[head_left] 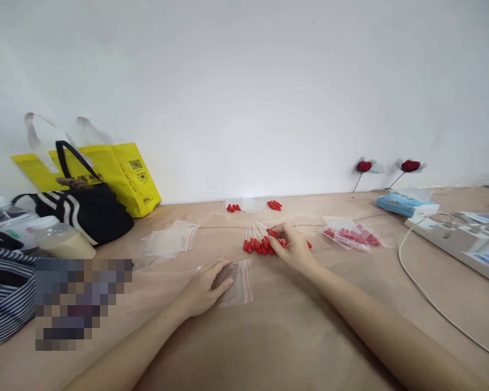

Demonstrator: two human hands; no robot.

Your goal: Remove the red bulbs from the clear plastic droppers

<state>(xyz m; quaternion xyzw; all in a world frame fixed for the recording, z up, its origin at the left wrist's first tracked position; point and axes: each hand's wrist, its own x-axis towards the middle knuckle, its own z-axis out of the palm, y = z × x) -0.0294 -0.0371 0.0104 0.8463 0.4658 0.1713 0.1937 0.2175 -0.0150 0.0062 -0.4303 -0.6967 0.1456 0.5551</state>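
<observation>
Two bare forearms (146, 331) are stretched over the brown tabletop (269, 342), the left hand (207, 287) laid with loosely parted fingers on a clear zip bag (240, 283), while red-tipped sticks (256, 245), aligned near to far and mostly left of its bent fingers, are touched by the closer right hand (297, 248), whose grasp cannot be told.

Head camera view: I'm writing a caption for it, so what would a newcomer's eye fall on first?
Probably the bright yellow bag at the left, against the pale wall. Next, the cluster of red-tipped sticks at the centre, with the right hand at it and the left hand by a clear zip bag nearer the viewer. Then two dark-red flowers by the wall at the right.
</observation>
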